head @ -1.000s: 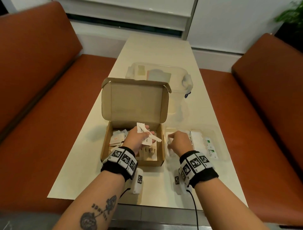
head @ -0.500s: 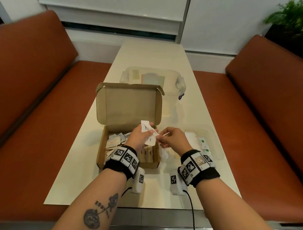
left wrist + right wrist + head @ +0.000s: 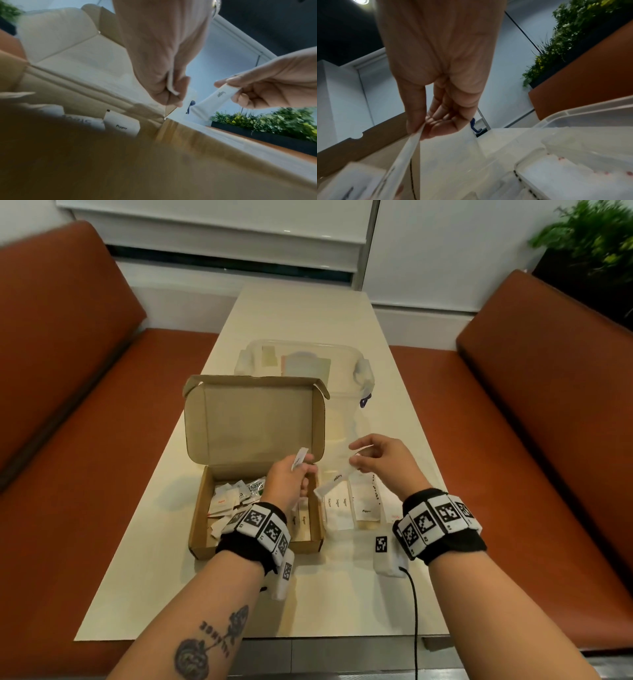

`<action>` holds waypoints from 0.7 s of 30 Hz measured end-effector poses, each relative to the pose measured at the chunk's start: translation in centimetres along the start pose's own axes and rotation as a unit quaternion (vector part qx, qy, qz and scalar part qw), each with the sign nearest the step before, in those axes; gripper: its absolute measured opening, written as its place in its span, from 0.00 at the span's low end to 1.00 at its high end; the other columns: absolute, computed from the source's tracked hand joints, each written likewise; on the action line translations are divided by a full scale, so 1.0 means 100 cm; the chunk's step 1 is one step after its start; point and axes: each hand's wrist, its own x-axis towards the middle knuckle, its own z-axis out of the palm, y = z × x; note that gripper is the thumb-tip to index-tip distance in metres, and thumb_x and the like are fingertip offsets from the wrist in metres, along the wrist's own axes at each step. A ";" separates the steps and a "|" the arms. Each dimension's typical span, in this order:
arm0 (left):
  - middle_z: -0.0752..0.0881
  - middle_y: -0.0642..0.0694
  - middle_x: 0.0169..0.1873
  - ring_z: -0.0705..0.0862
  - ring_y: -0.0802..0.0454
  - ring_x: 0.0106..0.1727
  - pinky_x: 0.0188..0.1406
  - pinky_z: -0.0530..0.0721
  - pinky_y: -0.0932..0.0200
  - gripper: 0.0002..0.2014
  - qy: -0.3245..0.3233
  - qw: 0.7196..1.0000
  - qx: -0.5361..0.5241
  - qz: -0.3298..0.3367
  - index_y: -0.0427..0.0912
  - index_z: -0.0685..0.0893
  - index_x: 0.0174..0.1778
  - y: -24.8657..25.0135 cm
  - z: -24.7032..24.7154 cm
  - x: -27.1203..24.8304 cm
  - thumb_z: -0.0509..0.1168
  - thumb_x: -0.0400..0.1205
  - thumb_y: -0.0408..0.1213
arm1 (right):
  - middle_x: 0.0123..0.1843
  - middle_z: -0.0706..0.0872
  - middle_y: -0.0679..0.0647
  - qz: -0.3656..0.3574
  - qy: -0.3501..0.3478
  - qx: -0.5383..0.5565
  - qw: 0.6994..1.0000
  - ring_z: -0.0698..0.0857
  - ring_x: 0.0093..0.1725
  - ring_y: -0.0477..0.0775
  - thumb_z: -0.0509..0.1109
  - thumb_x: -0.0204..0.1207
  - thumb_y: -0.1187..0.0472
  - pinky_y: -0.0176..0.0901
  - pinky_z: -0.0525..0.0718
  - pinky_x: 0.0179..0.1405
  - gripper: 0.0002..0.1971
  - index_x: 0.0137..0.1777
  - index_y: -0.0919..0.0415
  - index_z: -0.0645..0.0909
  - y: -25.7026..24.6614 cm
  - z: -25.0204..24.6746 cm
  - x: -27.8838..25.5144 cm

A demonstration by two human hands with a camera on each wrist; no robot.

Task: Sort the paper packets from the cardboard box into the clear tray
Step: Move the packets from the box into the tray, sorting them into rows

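Note:
The open cardboard box (image 3: 202,508) holds several loose paper packets (image 3: 227,501), among them a Pepper packet (image 3: 121,125). My left hand (image 3: 303,465) hovers over the box's right side and pinches a small white packet (image 3: 299,458), seen edge-on in the left wrist view as well (image 3: 171,83). To the right, my right hand (image 3: 354,457) pinches the top of a long Sugar packet (image 3: 334,484) between thumb and fingers (image 3: 412,121). That packet hangs down over the clear tray (image 3: 583,112), where rows of sorted packets (image 3: 366,501) lie.
A clear lidded container (image 3: 301,364) stands behind the box's raised lid (image 3: 253,419). The cream table (image 3: 308,313) runs between two orange benches (image 3: 68,405). A potted plant (image 3: 589,237) is at the far right. A black cable (image 3: 414,611) trails from my right wrist.
My right hand left the tray, reached my left hand, took the long Sugar packet and drew it right over the tray. My left hand keeps a small packet.

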 end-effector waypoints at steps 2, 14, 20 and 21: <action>0.88 0.47 0.47 0.84 0.55 0.40 0.39 0.84 0.60 0.11 0.007 0.998 0.043 0.044 0.44 0.85 0.59 0.004 0.001 -0.001 0.66 0.82 0.36 | 0.39 0.88 0.62 -0.006 -0.012 -0.012 1.000 0.85 0.37 0.50 0.76 0.71 0.67 0.45 0.86 0.49 0.10 0.50 0.59 0.84 -0.003 0.003 0.003; 0.81 0.51 0.27 0.78 0.58 0.23 0.23 0.76 0.65 0.05 0.001 0.997 0.046 0.054 0.43 0.85 0.43 0.005 0.005 -0.004 0.73 0.77 0.39 | 0.39 0.89 0.59 0.035 -0.016 0.072 0.997 0.88 0.38 0.52 0.78 0.69 0.61 0.46 0.90 0.45 0.14 0.52 0.61 0.78 0.001 0.041 -0.004; 0.90 0.45 0.40 0.84 0.63 0.24 0.22 0.80 0.67 0.04 -0.008 0.998 -0.063 0.016 0.40 0.84 0.50 0.003 0.013 -0.009 0.67 0.81 0.35 | 0.40 0.89 0.59 0.075 -0.024 0.102 0.992 0.88 0.39 0.56 0.78 0.69 0.68 0.52 0.90 0.45 0.15 0.50 0.61 0.75 0.008 0.050 -0.012; 0.89 0.44 0.39 0.83 0.64 0.23 0.23 0.81 0.66 0.05 -0.009 0.999 -0.048 0.016 0.41 0.84 0.50 0.002 0.014 -0.009 0.68 0.81 0.36 | 0.40 0.88 0.59 0.079 -0.017 0.107 0.991 0.88 0.38 0.57 0.78 0.69 0.69 0.52 0.90 0.45 0.15 0.49 0.61 0.74 0.009 0.049 -0.012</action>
